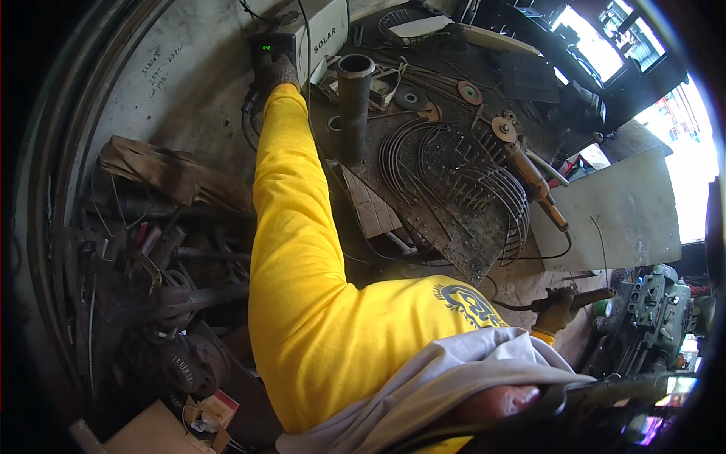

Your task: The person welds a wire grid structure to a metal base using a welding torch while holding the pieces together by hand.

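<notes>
Black box (266, 48) with a small green display stands at the top of the head view, and the gloved left hand (277, 73) is just in front of it. The box is directly beyond the fingers of this hand, which point to its front panel; they look near or touching, but I cannot tell which. Whether these fingers are spread or pressed together, I cannot tell also, because the glove is dark. Beside the box stands a white box (325, 34).

At the right side of the same view, the gloved right hand (556, 312) has its fingers bent around a dark handle (594, 296). The handle lies across the grip, and its end sticks out to the right of the fingers. A cable (513, 306) is at its left end.

Between the two hands is a dark table (478, 257). On it, an upright pipe (353, 113) stands near the left forearm, with bent rods (384, 163) to its right. An orange grinder (529, 172) lies farther to the right.
</notes>
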Demonstrator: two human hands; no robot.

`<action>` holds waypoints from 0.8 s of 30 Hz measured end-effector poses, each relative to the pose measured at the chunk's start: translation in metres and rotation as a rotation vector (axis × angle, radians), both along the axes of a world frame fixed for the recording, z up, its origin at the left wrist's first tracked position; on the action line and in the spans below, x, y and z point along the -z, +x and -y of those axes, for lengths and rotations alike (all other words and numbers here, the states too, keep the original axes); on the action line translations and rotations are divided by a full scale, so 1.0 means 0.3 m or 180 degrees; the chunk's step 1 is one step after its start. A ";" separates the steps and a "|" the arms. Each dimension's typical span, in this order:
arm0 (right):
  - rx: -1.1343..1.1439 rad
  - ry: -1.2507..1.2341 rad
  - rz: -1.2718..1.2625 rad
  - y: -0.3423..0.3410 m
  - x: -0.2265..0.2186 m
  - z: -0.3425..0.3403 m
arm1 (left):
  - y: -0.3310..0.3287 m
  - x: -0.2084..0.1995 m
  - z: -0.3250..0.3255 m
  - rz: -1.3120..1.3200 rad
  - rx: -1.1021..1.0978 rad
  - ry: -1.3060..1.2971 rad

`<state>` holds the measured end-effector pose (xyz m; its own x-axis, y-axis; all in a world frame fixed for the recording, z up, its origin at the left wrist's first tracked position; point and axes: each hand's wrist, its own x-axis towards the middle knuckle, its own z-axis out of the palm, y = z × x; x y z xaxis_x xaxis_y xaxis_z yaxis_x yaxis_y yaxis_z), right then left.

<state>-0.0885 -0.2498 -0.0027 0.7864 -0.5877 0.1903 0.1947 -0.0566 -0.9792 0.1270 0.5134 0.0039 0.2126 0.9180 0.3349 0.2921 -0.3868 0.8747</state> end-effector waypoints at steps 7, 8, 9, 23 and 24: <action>0.0011 -0.0024 -0.0021 -0.008 -0.015 -0.041 | -0.064 -0.047 0.081 0.0030 0.0402 -0.0008; 0.0011 -0.0030 -0.0018 -0.008 -0.017 -0.045 | -0.052 -0.025 0.064 0.0032 0.0395 -0.0010; -0.0001 -0.0028 -0.0022 -0.008 -0.017 -0.051 | -0.044 -0.007 0.044 0.0327 0.0441 -0.0074; 0.0020 -0.0108 -0.0099 -0.020 -0.045 -0.099 | -0.058 -0.036 0.070 0.0136 0.0461 -0.0285; 0.0016 -0.0107 -0.0117 -0.019 -0.048 -0.104 | -0.055 -0.025 0.047 0.0100 0.0458 -0.0228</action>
<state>-0.0944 -0.2185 0.0119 0.7904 -0.5853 0.1811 0.1583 -0.0905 -0.9832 0.1103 0.4993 0.0115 0.3341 0.9005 0.2784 0.2103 -0.3591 0.9093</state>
